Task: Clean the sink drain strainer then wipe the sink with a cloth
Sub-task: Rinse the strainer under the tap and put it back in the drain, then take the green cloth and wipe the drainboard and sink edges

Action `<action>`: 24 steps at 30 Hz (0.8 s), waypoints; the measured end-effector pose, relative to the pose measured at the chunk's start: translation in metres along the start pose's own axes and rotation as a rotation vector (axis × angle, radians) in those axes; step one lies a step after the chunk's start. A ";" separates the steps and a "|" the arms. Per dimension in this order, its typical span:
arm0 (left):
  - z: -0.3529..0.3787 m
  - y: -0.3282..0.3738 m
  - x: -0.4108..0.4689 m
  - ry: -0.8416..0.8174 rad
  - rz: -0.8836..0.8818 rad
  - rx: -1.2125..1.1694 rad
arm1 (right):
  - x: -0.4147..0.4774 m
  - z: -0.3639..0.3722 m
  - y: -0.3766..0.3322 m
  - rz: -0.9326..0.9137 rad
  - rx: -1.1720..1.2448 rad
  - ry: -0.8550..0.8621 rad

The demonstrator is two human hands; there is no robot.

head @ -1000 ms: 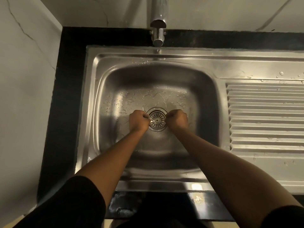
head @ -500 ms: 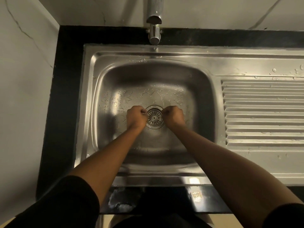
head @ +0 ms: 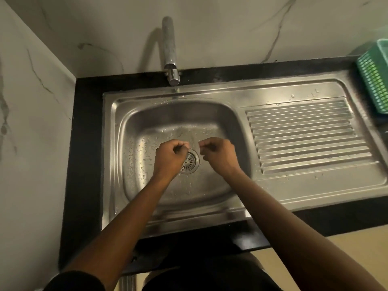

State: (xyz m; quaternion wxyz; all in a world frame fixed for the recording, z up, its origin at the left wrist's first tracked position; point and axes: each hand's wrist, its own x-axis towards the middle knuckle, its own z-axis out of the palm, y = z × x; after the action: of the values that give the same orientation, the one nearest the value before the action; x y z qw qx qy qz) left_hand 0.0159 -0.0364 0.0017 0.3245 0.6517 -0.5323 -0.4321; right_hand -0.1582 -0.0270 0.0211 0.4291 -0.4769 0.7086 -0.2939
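Both forearms are reaching into the sink [head: 235, 198] basin. The left hand [head: 169, 157] is curling loosely, empty, partly covering the strainer [head: 190, 161] seated in the drain at the basin's middle. The right hand [head: 219, 155] is hovering just right of it, fingers curled, holding nothing visible.

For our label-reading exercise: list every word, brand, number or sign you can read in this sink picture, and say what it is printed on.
None can be read.
Sink: no stamp or brand visible.
Tap: plain metal, no marking.
Drain strainer: slots only, no lettering.
Green basket: no label on the part in view.
Left hand and right hand: hold nothing printed.
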 end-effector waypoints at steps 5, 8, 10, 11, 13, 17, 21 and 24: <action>-0.002 0.034 -0.016 -0.068 0.037 -0.116 | -0.020 -0.030 -0.015 -0.042 0.163 0.095; 0.003 0.048 -0.025 -0.092 0.060 -0.065 | -0.032 -0.042 -0.014 -0.050 0.118 0.105; 0.009 0.055 -0.033 -0.106 0.060 -0.046 | -0.041 -0.049 -0.008 -0.030 0.034 0.009; 0.012 0.060 -0.037 -0.117 0.060 -0.051 | -0.046 -0.054 -0.005 -0.023 0.005 -0.019; 0.020 0.068 -0.045 -0.136 0.069 -0.053 | -0.053 -0.067 0.000 -0.006 0.045 -0.001; 0.045 0.090 -0.065 -0.142 0.100 -0.070 | -0.071 -0.108 0.010 0.003 0.276 0.107; 0.083 0.117 -0.087 -0.152 0.141 -0.073 | -0.092 -0.159 0.020 -0.007 0.461 0.132; 0.121 0.142 -0.110 -0.192 0.161 -0.079 | -0.112 -0.206 0.036 -0.030 0.517 0.155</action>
State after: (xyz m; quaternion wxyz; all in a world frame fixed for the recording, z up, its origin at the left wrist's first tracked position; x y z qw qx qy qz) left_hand -0.1589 0.0436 0.1006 0.3310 0.5491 -0.5943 -0.4856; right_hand -0.3360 0.0922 0.1227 0.4768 -0.3379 0.6335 -0.5070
